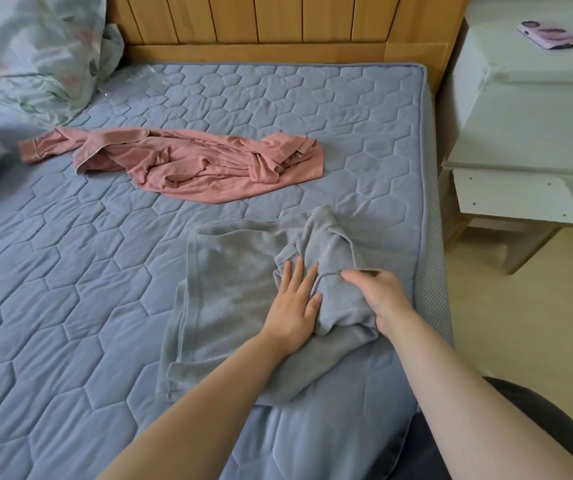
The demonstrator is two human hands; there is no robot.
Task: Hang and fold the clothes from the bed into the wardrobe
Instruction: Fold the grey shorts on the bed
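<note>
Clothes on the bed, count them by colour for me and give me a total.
Grey: 1, the grey garment, with the left hand pressing flat on it and the right hand gripping a fold
Pink: 1, the pink garment, crumpled farther up the mattress
Total: 2

My left hand [295, 306] pressed flat on the grey garment [229, 299] on the bed [70, 306]; my right hand [380, 296] pinched its folded edge. Pink garment [195, 164] lay farther off.
</note>
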